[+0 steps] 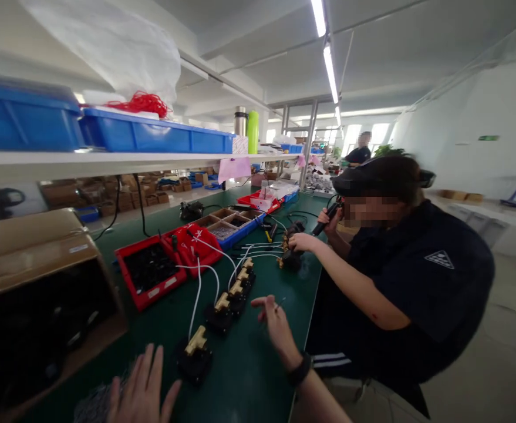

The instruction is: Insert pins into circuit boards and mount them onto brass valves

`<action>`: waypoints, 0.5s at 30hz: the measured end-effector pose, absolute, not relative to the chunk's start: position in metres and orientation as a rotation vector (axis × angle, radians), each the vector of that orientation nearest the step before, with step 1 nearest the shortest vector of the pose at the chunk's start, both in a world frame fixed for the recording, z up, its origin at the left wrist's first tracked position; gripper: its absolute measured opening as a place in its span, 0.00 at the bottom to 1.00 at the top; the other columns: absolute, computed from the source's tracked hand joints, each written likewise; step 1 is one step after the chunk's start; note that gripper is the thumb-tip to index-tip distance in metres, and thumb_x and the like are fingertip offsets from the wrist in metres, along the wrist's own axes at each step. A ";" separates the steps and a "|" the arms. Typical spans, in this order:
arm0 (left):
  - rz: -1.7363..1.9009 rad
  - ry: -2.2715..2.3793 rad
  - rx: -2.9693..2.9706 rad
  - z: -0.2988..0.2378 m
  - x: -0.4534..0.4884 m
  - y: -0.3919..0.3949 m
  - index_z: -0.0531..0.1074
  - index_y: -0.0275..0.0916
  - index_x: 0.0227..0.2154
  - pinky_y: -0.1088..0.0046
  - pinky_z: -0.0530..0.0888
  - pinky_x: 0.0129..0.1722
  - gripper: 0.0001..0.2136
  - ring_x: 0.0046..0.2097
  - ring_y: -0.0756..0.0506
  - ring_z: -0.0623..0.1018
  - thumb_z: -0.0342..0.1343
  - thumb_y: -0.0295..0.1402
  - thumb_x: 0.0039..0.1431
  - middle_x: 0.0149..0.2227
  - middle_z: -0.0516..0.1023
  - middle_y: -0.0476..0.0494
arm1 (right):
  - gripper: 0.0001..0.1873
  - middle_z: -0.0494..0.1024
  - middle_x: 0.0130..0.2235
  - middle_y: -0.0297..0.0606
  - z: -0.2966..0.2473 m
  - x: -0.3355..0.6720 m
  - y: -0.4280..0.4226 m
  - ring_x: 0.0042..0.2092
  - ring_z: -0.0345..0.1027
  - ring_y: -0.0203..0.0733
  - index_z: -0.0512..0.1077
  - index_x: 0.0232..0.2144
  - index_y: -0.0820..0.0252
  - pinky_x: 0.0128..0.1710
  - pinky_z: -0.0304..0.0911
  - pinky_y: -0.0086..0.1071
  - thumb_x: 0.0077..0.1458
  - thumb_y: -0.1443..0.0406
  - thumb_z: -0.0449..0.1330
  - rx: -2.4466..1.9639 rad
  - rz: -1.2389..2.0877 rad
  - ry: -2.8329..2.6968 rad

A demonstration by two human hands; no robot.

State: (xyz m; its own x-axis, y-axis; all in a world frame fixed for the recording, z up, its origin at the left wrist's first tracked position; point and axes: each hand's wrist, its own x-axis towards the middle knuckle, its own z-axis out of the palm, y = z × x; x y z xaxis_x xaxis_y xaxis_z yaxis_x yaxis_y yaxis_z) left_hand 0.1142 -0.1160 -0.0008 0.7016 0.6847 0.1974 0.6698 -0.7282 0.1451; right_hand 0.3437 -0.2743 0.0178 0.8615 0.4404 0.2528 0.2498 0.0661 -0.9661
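Note:
My left hand (pixel 140 389) lies low over the green bench with its fingers spread and nothing in it, just left of the nearest brass fitting on a black base (pixel 195 351). Further right, my right hand (pixel 274 322), a dark band on its wrist, hovers above the bench. Its fingers are loosely curled around a small thin part that I cannot name. A row of similar brass fittings (pixel 235 288) with white tubes (pixel 198 289) runs away from me between the two hands.
Red trays (pixel 149 271) and a blue compartment tray (pixel 229 226) sit behind the fittings. An open cardboard box (pixel 33 294) stands at the left. A shelf overhead carries blue bins (pixel 152 134). A co-worker (pixel 407 276) beside me at the right handles a fitting (pixel 290 252) and a driver tool (pixel 328 216).

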 end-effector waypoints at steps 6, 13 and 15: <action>0.566 1.025 2.735 0.046 0.175 -0.150 0.48 0.37 0.62 0.66 0.73 0.36 0.28 0.46 0.39 0.70 0.41 0.43 0.62 0.50 0.63 0.34 | 0.36 0.66 0.17 0.33 -0.006 0.432 -0.259 0.21 0.61 0.36 0.72 0.28 0.65 0.24 0.60 0.28 0.52 0.39 0.44 -1.453 0.164 -0.354; 0.479 1.022 2.964 0.028 0.215 -0.132 0.50 0.38 0.61 0.69 0.71 0.31 0.25 0.33 0.44 0.73 0.45 0.35 0.63 0.35 0.69 0.40 | 0.34 0.76 0.35 0.46 -0.014 0.489 -0.191 0.39 0.71 0.48 0.70 0.35 0.65 0.38 0.65 0.34 0.44 0.39 0.55 -1.290 0.144 -0.342; 0.506 1.021 3.002 0.018 0.222 -0.126 0.55 0.38 0.60 0.69 0.72 0.33 0.22 0.33 0.44 0.74 0.43 0.31 0.63 0.34 0.70 0.40 | 0.33 0.76 0.34 0.44 -0.013 0.491 -0.171 0.40 0.70 0.48 0.71 0.30 0.64 0.39 0.64 0.34 0.41 0.39 0.56 -1.252 0.114 -0.348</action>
